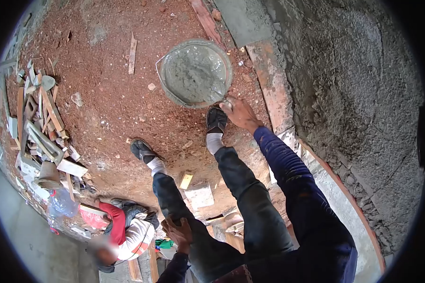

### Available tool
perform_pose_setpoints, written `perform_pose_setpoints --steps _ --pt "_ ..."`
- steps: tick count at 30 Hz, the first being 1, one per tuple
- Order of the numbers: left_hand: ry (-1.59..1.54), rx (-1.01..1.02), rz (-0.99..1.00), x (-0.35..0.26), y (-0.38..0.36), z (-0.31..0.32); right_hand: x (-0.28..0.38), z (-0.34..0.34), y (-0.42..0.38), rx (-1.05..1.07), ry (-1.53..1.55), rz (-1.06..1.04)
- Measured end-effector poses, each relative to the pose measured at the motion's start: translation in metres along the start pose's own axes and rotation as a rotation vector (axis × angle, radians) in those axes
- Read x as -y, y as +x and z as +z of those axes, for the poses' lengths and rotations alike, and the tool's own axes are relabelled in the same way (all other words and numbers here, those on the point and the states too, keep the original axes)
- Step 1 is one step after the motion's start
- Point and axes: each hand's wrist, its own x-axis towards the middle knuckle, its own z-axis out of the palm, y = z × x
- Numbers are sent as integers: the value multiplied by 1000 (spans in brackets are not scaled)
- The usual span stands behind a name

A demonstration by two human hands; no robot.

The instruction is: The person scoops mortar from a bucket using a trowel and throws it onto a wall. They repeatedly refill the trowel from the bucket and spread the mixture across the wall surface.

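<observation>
A round metal pan [193, 73] of wet grey mortar stands on the reddish dirt near the top centre. At its lower right rim is my right hand [241, 113], its fingers closed round the handle of a trowel [217, 93], whose blade is partly in the mortar. Lower down, my left hand [178, 232] rests by my left knee with its fingers apart and nothing in it. The sleeve of my right arm is dark blue and spotted.
Freshly rendered grey wall [359, 89] fills the right, edged by a wooden board [270, 85]. Wood scraps and rubble [49, 106] lie at the left. Another person [137, 236] sits or crouches at the lower left, near a plastic bottle [63, 203].
</observation>
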Motion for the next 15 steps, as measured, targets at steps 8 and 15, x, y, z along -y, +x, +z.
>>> perform_pose_setpoints --steps 8,15 --pt "-91 -71 160 -20 -31 -14 -26 1 -28 -52 -8 -56" --pt "-52 -98 428 -38 -30 -13 10 6 -13 -204 26 -85"
